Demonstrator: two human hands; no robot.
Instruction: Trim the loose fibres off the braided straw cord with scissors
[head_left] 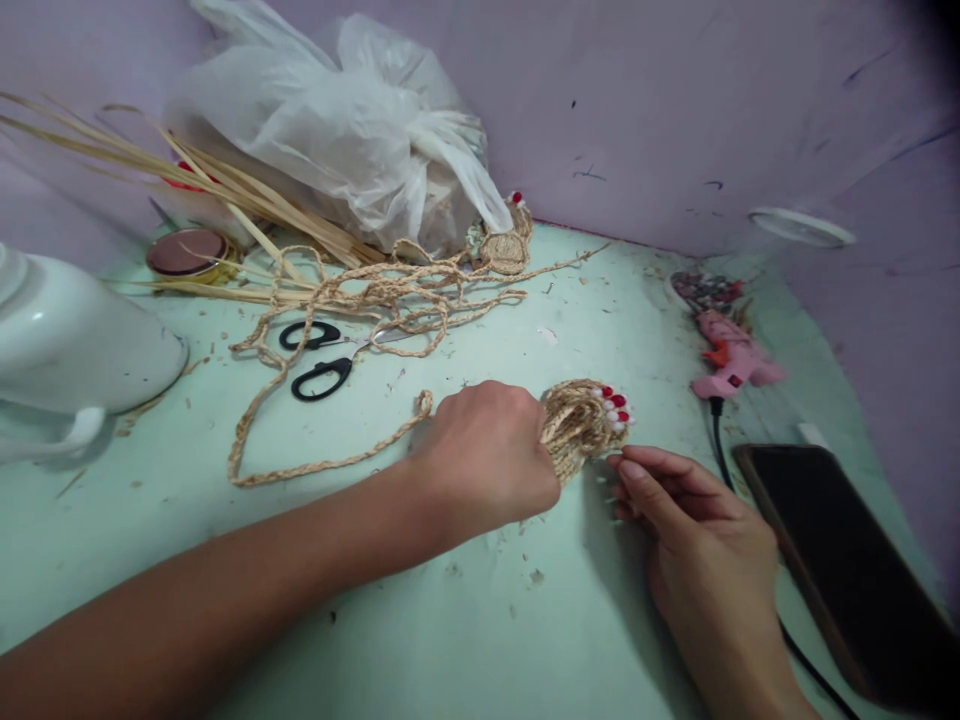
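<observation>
My left hand (491,455) is closed in a fist round one end of a coiled, braided straw piece (574,428). Red and white beads (616,402) cluster on the far right edge of this piece. Close to its lower right edge is my right hand (701,535), thumb and forefinger pinched together. Whatever lies between those fingertips is too small to make out. A long braided straw cord (300,470) runs in a loop on the table, one end near my left wrist.
Black-handled scissors (322,378) lie partly under tangled cord. Behind stand a white plastic bag (337,130), dry straw strips (277,200) and a round-lidded jar (187,255). A white jug (82,330) is at left; a pink glue gun (735,360) and a phone (847,560) are at right.
</observation>
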